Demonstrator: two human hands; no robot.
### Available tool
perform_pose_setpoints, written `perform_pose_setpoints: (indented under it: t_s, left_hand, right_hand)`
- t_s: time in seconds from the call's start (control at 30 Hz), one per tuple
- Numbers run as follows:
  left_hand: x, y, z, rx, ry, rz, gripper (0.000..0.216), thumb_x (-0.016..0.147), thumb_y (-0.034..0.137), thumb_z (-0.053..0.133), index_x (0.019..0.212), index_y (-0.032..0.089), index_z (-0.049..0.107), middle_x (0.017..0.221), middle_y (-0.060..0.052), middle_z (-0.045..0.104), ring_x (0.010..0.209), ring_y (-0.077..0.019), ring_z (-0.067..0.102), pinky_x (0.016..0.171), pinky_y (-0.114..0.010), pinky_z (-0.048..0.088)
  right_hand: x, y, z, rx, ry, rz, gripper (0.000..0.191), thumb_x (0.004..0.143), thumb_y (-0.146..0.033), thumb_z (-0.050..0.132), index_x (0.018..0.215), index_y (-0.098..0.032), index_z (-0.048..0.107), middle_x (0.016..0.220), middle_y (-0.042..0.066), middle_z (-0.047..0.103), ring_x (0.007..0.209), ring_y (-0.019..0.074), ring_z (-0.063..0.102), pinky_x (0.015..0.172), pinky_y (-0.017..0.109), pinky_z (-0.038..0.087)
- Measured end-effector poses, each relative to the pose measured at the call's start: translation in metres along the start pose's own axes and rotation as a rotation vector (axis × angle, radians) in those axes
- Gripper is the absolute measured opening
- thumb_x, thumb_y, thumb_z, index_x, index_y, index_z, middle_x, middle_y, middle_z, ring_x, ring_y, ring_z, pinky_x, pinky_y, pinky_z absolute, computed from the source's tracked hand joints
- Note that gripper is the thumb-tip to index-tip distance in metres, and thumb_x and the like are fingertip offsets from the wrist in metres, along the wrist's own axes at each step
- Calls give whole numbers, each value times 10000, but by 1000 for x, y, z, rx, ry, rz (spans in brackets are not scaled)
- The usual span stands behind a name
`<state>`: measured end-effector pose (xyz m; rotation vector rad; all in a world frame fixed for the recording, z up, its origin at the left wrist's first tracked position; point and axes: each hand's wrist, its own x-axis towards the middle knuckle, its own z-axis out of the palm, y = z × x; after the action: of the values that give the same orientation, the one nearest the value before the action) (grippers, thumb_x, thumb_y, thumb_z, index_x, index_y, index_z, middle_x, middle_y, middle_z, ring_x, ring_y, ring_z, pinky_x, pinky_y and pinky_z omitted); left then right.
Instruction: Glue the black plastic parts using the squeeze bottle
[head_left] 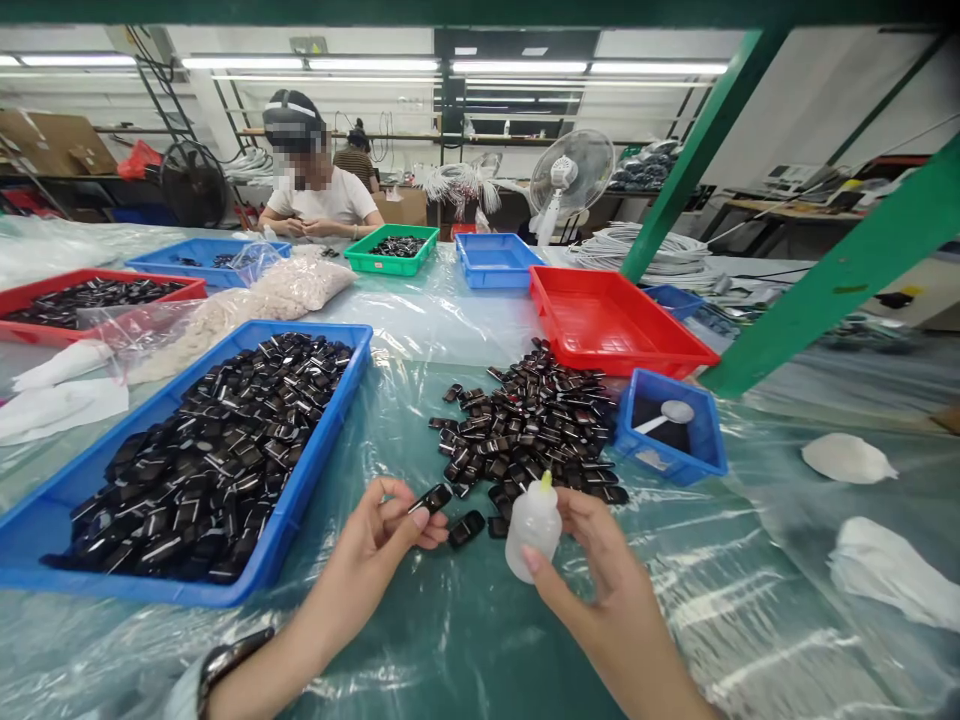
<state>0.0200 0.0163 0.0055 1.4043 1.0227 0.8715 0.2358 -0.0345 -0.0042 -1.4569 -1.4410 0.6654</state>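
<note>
Between thumb and fingers, my left hand (386, 535) pinches a small black plastic part (431, 498) with a glossy face. Around a translucent white squeeze bottle (534, 530) with a yellowish tip, my right hand (592, 560) is closed; the bottle stands nearly upright, tilted slightly. One loose black part (466, 529) lies on the table just right of my left fingertips. Behind both hands spreads a heap of similar black parts (517, 425). To the left, a long blue tray (262, 575) is filled with many more of them.
A red tray (615, 320) stands beyond the heap, with a small blue bin (709, 450) holding dark material and a white spoon (664, 415). Green posts (840, 270) rise at right. White cloths (892, 575) lie at the right edge. Across the table sits a person (322, 195).
</note>
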Motion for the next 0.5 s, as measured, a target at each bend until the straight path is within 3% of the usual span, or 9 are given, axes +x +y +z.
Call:
perform_pose_setpoints:
  t_s: [0.1, 0.17, 0.23, 0.4, 0.5]
  left_hand:
    - [3, 0, 0, -94, -38, -34, 358, 938, 490, 491, 1141, 201, 439, 861, -31, 624, 803, -183, 641, 823, -371, 501]
    - [3, -3, 1, -127, -76, -59, 306, 937, 483, 483, 988, 185, 524, 815, -23, 576, 773, -175, 594, 793, -348, 479]
    - [1, -7, 3, -146, -101, -84, 293, 955, 460, 436, 859, 192, 505, 734, -3, 541, 721, -165, 548, 737, -325, 449]
    - [-4, -11, 3, -108, -98, -129, 254, 970, 413, 417, 828, 204, 444, 565, 73, 450, 574, -124, 402, 635, -275, 329]
    - [-5, -10, 2, -77, -76, -147, 287, 942, 431, 446, 758, 215, 404, 525, 101, 357, 516, -111, 296, 545, -257, 262]
  right_hand:
    - [-2, 2, -1, -10, -9, 1, 288, 875, -342, 599, 1146, -310, 504, 1061, 45, 632, 1014, 225, 613, 822, 353, 515]
    - [-4, -1, -1, 24, -30, 31, 285, 879, -362, 598, 1150, -330, 516, 1058, 29, 636, 1009, 208, 613, 835, 324, 508]
    - [-6, -9, -1, 130, -57, 113, 252, 885, -410, 589, 1124, -342, 544, 1022, 8, 643, 955, 178, 627, 804, 271, 512]
    - [-11, -27, 3, 420, -93, 401, 244, 834, -496, 646, 1013, -331, 644, 905, -26, 655, 846, 133, 672, 668, 171, 504]
    - [-10, -23, 6, 398, -147, 398, 282, 812, -459, 684, 1076, -363, 665, 925, -38, 662, 831, 116, 672, 684, 165, 507]
